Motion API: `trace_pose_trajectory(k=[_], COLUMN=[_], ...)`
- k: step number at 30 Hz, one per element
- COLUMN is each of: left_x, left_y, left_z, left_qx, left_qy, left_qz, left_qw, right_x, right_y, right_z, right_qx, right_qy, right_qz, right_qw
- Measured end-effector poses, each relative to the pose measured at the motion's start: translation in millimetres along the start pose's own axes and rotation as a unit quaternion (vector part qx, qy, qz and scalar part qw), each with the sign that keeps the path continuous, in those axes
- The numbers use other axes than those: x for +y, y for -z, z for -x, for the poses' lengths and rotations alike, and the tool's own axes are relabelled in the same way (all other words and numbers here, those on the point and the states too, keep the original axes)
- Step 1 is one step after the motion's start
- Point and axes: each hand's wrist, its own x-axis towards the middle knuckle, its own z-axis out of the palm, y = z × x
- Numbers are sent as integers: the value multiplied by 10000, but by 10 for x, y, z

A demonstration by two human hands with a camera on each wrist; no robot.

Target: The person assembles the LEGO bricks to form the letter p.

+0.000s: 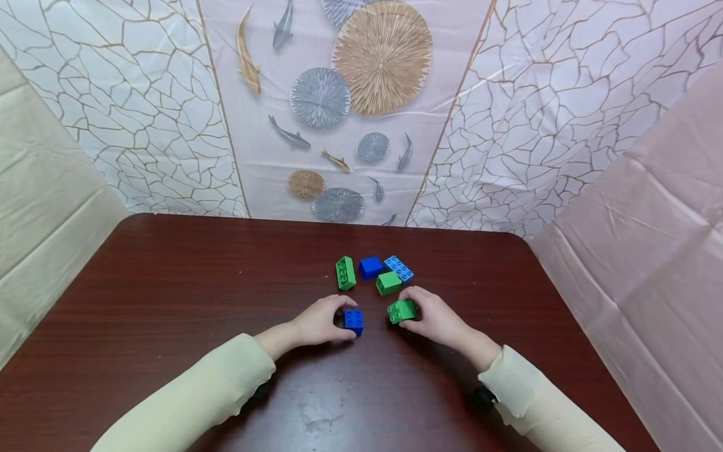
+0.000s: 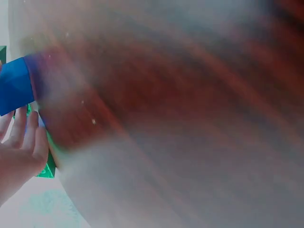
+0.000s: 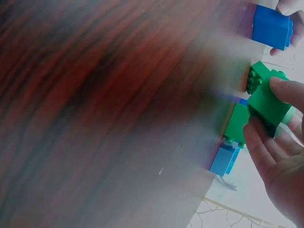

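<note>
A dark blue toy building brick (image 1: 354, 321) stands studs up on the table, between the thumb and fingers of my left hand (image 1: 319, 321). In the left wrist view, that blue brick (image 2: 15, 88) shows beside the fingers of the left hand (image 2: 21, 154). My right hand (image 1: 435, 317) grips a green building brick (image 1: 400, 311), its studs turned to the left. In the right wrist view, the right thumb lies on one side of the green brick (image 3: 268, 97) and the fingers are on the other. A gap separates the two held bricks.
Just beyond the hands lie more bricks: a green one on its side (image 1: 346, 273), a dark blue one (image 1: 370, 267), a green one (image 1: 388, 283) and a lighter blue one (image 1: 399, 268) with studs up. The brown table (image 1: 169, 282) ends at a patterned cloth (image 1: 339, 157).
</note>
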Motion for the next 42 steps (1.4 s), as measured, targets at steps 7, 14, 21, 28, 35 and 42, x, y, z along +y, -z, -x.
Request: trace_pose_trajectory(k=[7, 14, 21, 28, 35, 42], left_x=[20, 7, -7, -17, -17, -15], left_y=[-28, -34, -21, -8, 12, 12], left_z=[48, 48, 35, 27, 29, 23], left_qx=[348, 444, 347, 257, 113, 182], left_qy=[-83, -65, -8, -13, -27, -47], left_qz=[168, 386, 505, 675, 793, 775], left_qw=[9992, 9982, 9981, 9974, 9968, 9968], right_x=[-54, -166, -290, -383, -465, -719], right_y=[38, 57, 77, 28, -34, 29], right_z=[-15, -57, -103, -174, -233, -233], right_qx=[218, 324, 438, 426, 461, 352], right_qy=[-343, -695, -882, -715, -658, -696], right_qz=[-872, -1681, -2165, -2339, -2408, -2406], right_qw=[9954, 9828, 9713, 9687, 9672, 9675])
